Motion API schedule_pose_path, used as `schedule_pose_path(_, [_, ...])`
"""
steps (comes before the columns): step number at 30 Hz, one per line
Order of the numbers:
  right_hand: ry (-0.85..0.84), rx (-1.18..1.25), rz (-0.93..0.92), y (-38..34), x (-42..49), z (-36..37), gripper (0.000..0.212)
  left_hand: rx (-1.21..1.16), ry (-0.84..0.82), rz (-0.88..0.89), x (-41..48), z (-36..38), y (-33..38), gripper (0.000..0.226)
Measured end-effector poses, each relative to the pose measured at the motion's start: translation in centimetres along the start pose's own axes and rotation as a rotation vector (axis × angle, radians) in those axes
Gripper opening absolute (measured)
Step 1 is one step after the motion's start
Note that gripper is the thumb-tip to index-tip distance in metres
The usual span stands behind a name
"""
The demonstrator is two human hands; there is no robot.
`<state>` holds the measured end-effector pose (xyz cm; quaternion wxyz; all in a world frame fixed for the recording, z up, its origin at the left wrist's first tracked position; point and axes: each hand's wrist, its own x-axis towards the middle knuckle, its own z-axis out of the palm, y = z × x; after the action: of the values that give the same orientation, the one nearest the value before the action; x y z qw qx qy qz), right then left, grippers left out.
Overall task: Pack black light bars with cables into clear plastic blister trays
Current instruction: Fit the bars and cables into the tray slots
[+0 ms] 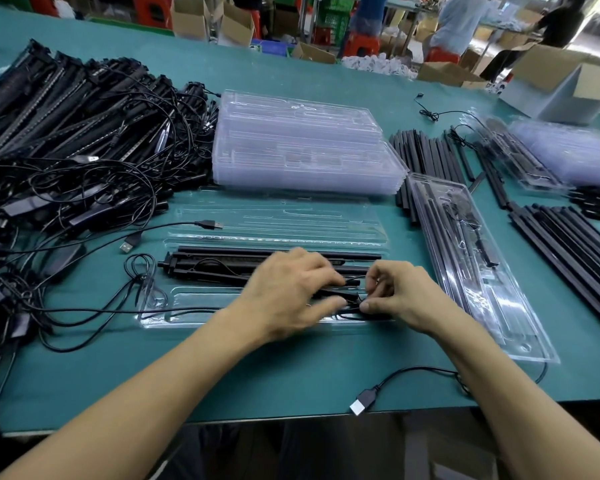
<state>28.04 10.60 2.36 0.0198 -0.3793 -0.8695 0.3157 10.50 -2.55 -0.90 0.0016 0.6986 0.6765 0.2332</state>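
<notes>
while the left hand (291, 292) pinches a light bar (205, 271), the right hand (399, 296) pinches its cable (350, 311). spare trays (302, 150) sit at 12 o'clock.

Both arms are bare along all of their visible length, from the near edge of the view to the fingertips. The left forearm (160, 372) is slim and smooth, with the wrist narrowing just before the hand. The left hand (291, 289) is bare, its knuckles showing as low ridges, and its fingertips are blurred. The right forearm (499, 372) is equally slim. The right hand (402, 296) is bare too, with a short, plain thumbnail and clear knuckle creases. A tiny glint near the left thumb is too small to tell.
</notes>
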Motion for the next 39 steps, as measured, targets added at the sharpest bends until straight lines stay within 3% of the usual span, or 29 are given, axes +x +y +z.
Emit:
schedule_pose_path(2, [-0.001, -0.001, 0.005, 0.1, 0.1, -0.1, 0.029, 0.047, -0.112, 0.072, 0.6, 1.2, 1.5, 0.056])
schedule_pose_path(5, [0.009, -0.005, 0.005, 0.2, 0.1, 0.1, 0.029, 0.122, -0.156, 0.127, 0.8, 2.7, 2.1, 0.060])
schedule_pose_path(8, [0.021, -0.042, -0.010, 0.2, 0.3, 0.1, 0.027, -0.007, -0.091, 0.138, 0.5, 2.9, 1.8, 0.062])
schedule_pose_path(11, [-0.006, -0.086, -0.044, 0.2, 0.3, -0.1, 0.022, -0.139, -0.086, 0.052, 0.5, 3.1, 1.4, 0.081])
schedule_pose_path(15, [0.013, -0.083, -0.076, 0.2, 0.0, 0.0, 0.024, 0.097, -0.076, 0.073, 0.6, 3.8, 1.3, 0.072])
schedule_pose_path(20, [0.030, -0.088, -0.122, -0.1, -0.6, 0.3, 0.047, 0.049, -0.122, 0.040, 0.8, 3.2, 1.4, 0.065])
schedule_pose_path(23, [0.012, -0.122, -0.141, -0.2, -0.7, 0.5, 0.043, -0.253, 0.034, -0.138, 0.5, 0.9, 0.4, 0.040])
schedule_pose_path(25, [0.007, -0.138, -0.131, -0.1, -0.7, 0.5, 0.037, -0.157, 0.218, -0.242, -0.2, -1.2, -2.0, 0.021])
schedule_pose_path(27, [0.004, -0.163, -0.128, 0.0, -0.6, 0.6, 0.035, 0.056, 0.283, -0.371, -1.4, -3.1, -5.6, 0.016])
schedule_pose_path(32, [-0.008, -0.164, -0.122, 0.0, -0.5, 0.7, 0.035, 0.302, 0.148, -0.686, -5.5, -6.5, -13.2, 0.026])
schedule_pose_path(36, [-0.005, -0.151, -0.105, 0.0, -0.3, 0.6, 0.034, 0.193, 0.179, -0.729, -7.4, -7.4, -15.1, 0.014])
schedule_pose_path(39, [-0.002, -0.147, -0.098, 0.1, -0.4, 0.7, 0.034, 0.256, 0.174, -0.729, -7.8, -8.0, -15.9, 0.021])
